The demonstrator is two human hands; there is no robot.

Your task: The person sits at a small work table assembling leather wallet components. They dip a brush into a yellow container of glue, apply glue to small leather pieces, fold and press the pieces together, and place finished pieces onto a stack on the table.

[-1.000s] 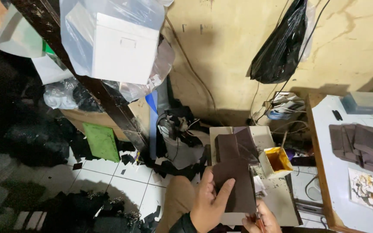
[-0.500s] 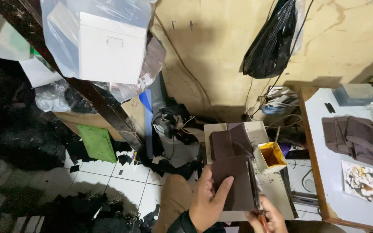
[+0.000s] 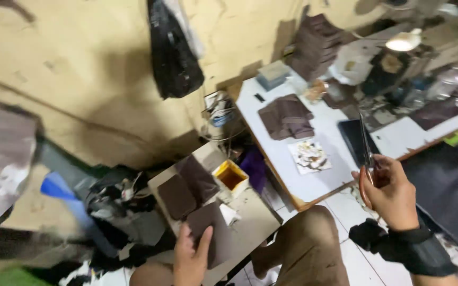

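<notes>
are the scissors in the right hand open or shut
Shut, it seems: the scissors in the right hand show one narrow upright blade line, though blurred.

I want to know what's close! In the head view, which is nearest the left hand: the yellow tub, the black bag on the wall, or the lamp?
From the left hand:
1. Yellow tub, just up-right on the board.
2. Black bag, hanging on the wall.
3. Lamp, far right corner.

The person's hands are bare. The right hand (image 3: 393, 193) comes out of a black sleeve (image 3: 417, 246) that is thick and bunched at the wrist. The left hand (image 3: 189, 259) shows no sleeve. Brown trousers (image 3: 308, 249) cover the legs.
</notes>
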